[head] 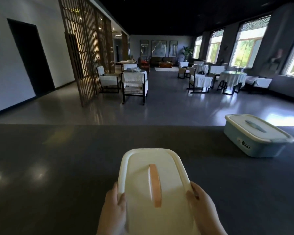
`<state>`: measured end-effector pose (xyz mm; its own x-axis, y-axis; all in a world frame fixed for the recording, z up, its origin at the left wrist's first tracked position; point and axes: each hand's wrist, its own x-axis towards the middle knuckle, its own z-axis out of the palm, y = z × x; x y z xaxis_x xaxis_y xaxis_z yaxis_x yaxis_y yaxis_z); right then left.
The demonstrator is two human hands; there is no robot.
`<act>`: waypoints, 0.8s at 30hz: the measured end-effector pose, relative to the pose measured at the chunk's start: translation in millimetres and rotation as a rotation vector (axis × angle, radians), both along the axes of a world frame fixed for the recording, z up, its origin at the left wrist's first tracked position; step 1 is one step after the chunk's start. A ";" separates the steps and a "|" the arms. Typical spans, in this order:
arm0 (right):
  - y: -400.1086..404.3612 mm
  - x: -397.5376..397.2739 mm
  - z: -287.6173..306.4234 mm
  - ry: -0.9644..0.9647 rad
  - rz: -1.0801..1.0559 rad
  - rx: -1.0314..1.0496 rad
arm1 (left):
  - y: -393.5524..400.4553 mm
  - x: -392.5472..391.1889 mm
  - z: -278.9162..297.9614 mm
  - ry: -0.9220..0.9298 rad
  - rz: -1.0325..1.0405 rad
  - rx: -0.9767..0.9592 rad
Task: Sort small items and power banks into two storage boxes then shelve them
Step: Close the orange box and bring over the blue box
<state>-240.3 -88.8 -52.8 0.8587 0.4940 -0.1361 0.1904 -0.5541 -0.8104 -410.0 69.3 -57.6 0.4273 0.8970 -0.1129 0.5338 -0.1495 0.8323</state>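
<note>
A cream storage box (143, 168) with a closed lid and an orange handle (154, 184) is held above the dark counter (58, 158), right in front of me. My left hand (113, 212) grips its left side, thumb on the lid rim. My right hand (202, 209) grips its right side the same way. A light blue storage box (255, 138) marked "Bear", lid closed with a blue handle, stands on the counter at the far right. Both boxes' contents are hidden.
Beyond the counter's far edge lies a dim hall with a shiny floor. White-covered chairs (134, 83) and round tables (232, 77) stand there, a wooden lattice screen (85, 48) at left, bright windows at right.
</note>
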 end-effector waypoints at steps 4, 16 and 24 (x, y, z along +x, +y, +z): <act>-8.8 -10.2 0.7 0.031 -0.008 0.001 | -10.2 -4.9 -6.5 -0.024 0.016 -0.017; 0.1 -2.0 -6.0 0.184 -0.055 0.026 | 8.1 -5.4 -2.6 -0.046 -0.077 -0.105; 5.6 2.1 4.1 0.231 -0.038 0.030 | 20.0 -5.2 3.3 -0.079 -0.062 -0.400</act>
